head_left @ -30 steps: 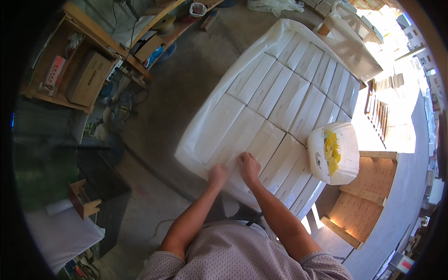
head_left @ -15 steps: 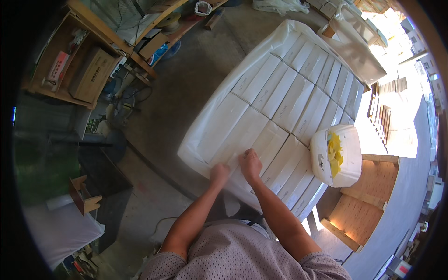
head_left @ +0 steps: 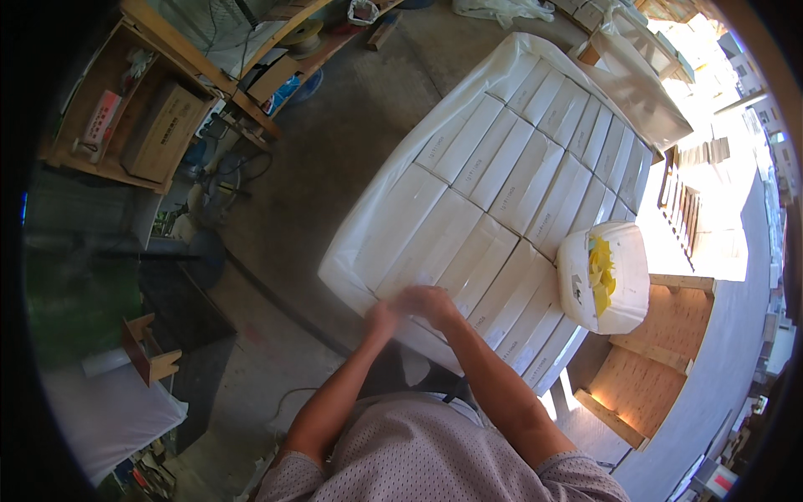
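Rows of long white cartons (head_left: 470, 227) stand packed together in front of me, with clear plastic film (head_left: 355, 230) wrapped up round their sides and folded over the rim. At the near left corner of the stack, my left hand (head_left: 381, 318) is closed on the edge of the film. My right hand (head_left: 428, 304) lies against it over the nearest cartons, its fingers bent toward the left hand and smeared by motion. What the right fingers hold, if anything, does not show. A cut-open white plastic jug (head_left: 572, 280) with yellow scraps (head_left: 600, 276) inside stands on the cartons to the right.
A wooden pallet (head_left: 648, 360) lies at the right, near the bright doorway. Wooden shelves (head_left: 155, 176) with boxes stand at the left, and a workbench (head_left: 322, 54) runs along the back left. A black hose (head_left: 284, 301) crosses the concrete floor. Another film-covered stack (head_left: 636, 92) stands behind.
My right hand has moved left and slightly down, from a raised fist over the cartons to my left hand. The left hand has shifted a little left. The cartons and jug stay put.
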Demonstrator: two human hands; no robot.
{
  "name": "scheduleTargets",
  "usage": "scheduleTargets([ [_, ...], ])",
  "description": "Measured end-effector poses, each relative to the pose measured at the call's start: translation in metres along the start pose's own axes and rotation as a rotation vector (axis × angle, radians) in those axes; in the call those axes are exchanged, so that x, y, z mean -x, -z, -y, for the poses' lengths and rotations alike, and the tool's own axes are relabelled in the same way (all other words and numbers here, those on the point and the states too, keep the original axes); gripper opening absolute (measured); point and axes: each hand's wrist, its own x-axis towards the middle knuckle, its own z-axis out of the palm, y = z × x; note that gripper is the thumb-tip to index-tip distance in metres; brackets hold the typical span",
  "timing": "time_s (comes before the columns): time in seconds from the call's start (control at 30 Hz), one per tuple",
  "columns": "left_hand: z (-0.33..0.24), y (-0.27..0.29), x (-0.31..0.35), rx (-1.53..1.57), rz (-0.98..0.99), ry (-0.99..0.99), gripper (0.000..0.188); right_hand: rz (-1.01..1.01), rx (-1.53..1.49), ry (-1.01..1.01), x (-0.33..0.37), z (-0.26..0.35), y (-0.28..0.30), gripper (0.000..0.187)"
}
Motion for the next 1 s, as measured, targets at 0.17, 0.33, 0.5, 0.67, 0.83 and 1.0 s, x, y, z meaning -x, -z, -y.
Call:
scheduleTargets([
  [0.17, 0.016, 0.018, 0.013, 0.567, 0.202, 0.124, 0.025, -0.203, -0.163, 0.167, -0.015, 0.036, 0.019, 0.042],
  [0.33, -0.004, 0.045, 0.009, 0.957, 0.501, 0.297, 0.031, -0.471, 0.078, 0.480, -0.016, 0.057, 0.019, 0.048],
  [0.5, -0.022, 0.067, 0.000, 1.135, 0.829, 0.357, 0.049, -0.368, 0.372, 0.299, 0.052, 0.045, -0.019, 0.042],
  [0.67, -0.036, 0.071, 0.004, 1.026, 1.058, 0.412, 0.055, -0.272, 0.762, 0.240, 0.103, 0.028, -0.074, 0.040],
  [0.83, -0.044, 0.069, 0.007, 0.937, 1.203, 0.371, 0.059, -0.405, 0.738, 0.236, 0.118, 0.026, -0.090, 0.037],
  [1.0, -0.062, 0.070, 0.016, 0.957, 1.379, 0.285, 0.062, -0.410, 0.562, 0.170, 0.138, 0.031, -0.080, 0.032],
])
